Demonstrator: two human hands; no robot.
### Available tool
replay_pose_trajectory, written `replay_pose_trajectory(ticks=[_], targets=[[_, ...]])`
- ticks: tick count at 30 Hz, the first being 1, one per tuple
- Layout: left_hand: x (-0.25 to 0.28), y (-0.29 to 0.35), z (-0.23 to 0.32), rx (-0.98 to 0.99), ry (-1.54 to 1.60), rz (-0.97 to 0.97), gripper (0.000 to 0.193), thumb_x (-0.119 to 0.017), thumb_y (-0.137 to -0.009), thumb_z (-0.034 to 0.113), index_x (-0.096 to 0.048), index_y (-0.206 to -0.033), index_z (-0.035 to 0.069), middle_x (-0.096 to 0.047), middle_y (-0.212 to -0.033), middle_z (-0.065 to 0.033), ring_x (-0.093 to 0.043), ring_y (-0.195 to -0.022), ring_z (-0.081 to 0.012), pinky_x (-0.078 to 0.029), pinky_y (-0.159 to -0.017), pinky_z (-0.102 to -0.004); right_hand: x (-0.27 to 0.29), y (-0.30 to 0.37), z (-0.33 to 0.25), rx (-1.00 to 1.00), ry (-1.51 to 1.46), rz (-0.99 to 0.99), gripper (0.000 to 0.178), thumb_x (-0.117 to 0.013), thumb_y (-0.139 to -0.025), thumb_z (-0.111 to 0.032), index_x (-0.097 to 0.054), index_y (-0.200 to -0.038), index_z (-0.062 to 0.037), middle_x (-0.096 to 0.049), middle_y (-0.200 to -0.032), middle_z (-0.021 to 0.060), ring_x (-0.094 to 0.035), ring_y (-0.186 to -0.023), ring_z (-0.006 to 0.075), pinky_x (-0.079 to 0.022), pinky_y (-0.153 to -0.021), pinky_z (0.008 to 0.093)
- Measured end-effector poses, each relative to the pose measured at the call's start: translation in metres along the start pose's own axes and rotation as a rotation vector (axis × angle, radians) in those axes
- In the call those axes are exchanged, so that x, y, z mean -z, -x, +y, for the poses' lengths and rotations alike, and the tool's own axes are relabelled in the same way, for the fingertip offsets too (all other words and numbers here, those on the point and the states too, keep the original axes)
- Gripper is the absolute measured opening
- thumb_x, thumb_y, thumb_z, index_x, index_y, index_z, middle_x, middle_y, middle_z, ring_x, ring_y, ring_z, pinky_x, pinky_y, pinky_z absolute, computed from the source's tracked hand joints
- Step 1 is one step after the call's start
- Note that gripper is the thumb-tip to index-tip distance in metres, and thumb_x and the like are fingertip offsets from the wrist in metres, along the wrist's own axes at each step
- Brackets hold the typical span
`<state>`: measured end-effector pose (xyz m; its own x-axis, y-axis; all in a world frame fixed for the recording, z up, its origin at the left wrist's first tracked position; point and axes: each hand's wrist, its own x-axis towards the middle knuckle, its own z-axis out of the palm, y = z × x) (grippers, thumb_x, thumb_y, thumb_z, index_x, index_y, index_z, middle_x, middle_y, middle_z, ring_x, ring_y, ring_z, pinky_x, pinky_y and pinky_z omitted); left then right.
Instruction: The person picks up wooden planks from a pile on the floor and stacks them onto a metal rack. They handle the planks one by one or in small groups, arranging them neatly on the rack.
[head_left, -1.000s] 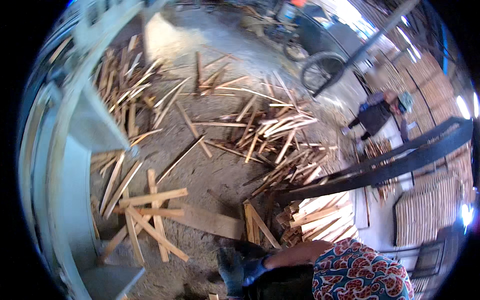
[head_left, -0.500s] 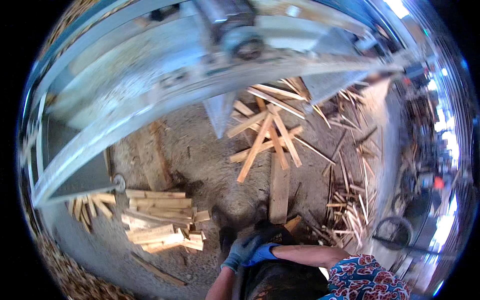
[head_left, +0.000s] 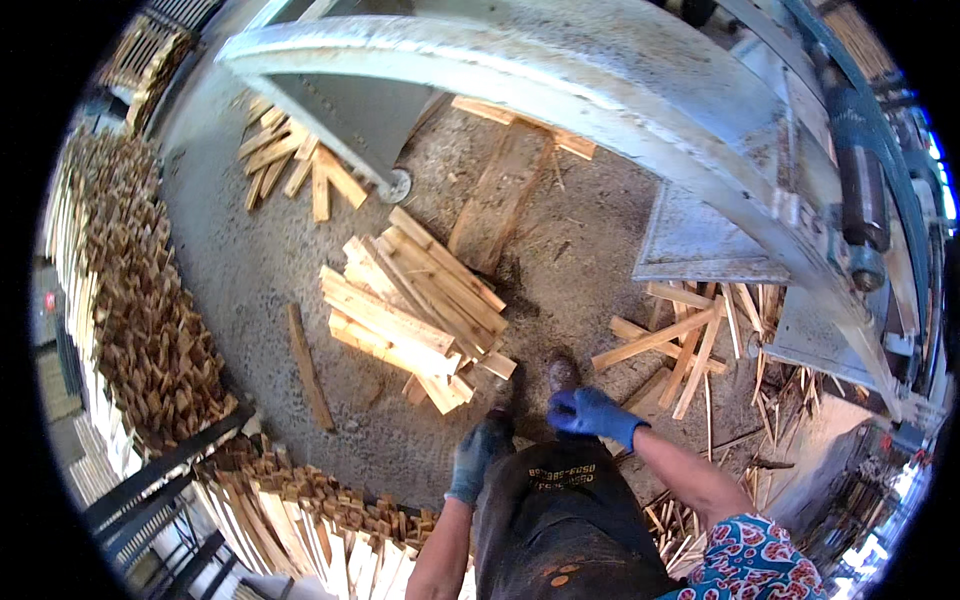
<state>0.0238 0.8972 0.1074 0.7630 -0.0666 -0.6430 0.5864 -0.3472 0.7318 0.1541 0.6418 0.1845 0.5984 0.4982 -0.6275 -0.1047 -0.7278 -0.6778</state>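
My left hand (head_left: 470, 462), in a grey-blue work glove, hangs beside the left edge of my dark apron (head_left: 560, 510). Its fingers point loosely down toward my boot and hold nothing that I can see. In front of the apron, to the right, my right hand (head_left: 598, 416) wears a blue glove; its fingers are curled in, with nothing visible in them. Closest to the left hand, on the floor, lies a stacked heap of short wooden slats (head_left: 400, 325). Beyond my right hand, more slats (head_left: 690, 340) lie crossed over one another.
A grey metal machine frame (head_left: 560, 75) arches across the far side, with a small wheel (head_left: 397, 185) at its foot. Loose slats (head_left: 300, 160) lie beside it. Tall stacks of wood (head_left: 150, 310) line the left. One narrow slat (head_left: 308, 365) lies alone on the floor (head_left: 240, 250).
My hands were together at the apron and are now apart, the right one away to the right. My view has swung left, bringing the heap of slats to the middle.
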Motion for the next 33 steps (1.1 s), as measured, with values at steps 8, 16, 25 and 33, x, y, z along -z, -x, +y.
replay_pose_trajectory(ticks=[8,16,25,33], targets=[[0.054,-0.033,0.004,0.454,0.870,0.397,0.041,-0.052,-0.090,0.037,-0.053,-0.121,0.010,-0.059,-0.099,-0.0034,-0.053,-0.080,-0.0140,-0.045,-0.068,-0.0327,0.009,-0.059,0.045,0.111,-0.266,0.193,0.017,-0.059,-0.085,-0.018,-0.063,-0.093,-0.0037,-0.066,-0.098,0.0083,-0.061,-0.093,0.0221,-0.048,-0.078,0.0347],[0.121,-0.096,0.006,0.383,1.128,0.396,0.062,-0.054,-0.087,0.042,-0.034,-0.138,0.012,-0.046,-0.128,-0.0075,-0.051,-0.098,-0.0256,-0.045,-0.082,-0.0467,-0.029,-0.134,0.000,0.361,0.011,-0.149,0.029,-0.042,-0.093,-0.028,-0.054,-0.112,-0.0102,-0.057,-0.107,0.0104,-0.051,-0.102,0.0239,-0.038,-0.089,0.0365],[0.150,-0.190,-0.044,0.429,0.506,0.607,0.111,-0.070,-0.065,0.062,-0.020,-0.140,-0.002,-0.034,-0.136,-0.0247,-0.044,-0.114,-0.0335,-0.041,-0.093,-0.0459,0.068,-0.217,-0.066,0.237,-0.024,-0.233,0.041,-0.049,-0.089,-0.041,-0.053,-0.114,-0.0091,-0.054,-0.113,0.0126,-0.052,-0.101,0.0264,-0.039,-0.085,0.0409],[0.153,-0.275,-0.090,0.412,0.583,0.442,0.061,-0.054,-0.082,0.050,-0.050,-0.110,-0.004,-0.057,-0.106,-0.0165,-0.059,-0.091,-0.0294,-0.049,-0.076,-0.0374,0.068,-0.278,-0.062,-0.166,0.211,-0.115,0.045,-0.050,-0.090,-0.042,-0.055,-0.119,-0.0085,-0.050,-0.128,0.0144,-0.048,-0.115,0.0323,-0.036,-0.098,0.0404]])
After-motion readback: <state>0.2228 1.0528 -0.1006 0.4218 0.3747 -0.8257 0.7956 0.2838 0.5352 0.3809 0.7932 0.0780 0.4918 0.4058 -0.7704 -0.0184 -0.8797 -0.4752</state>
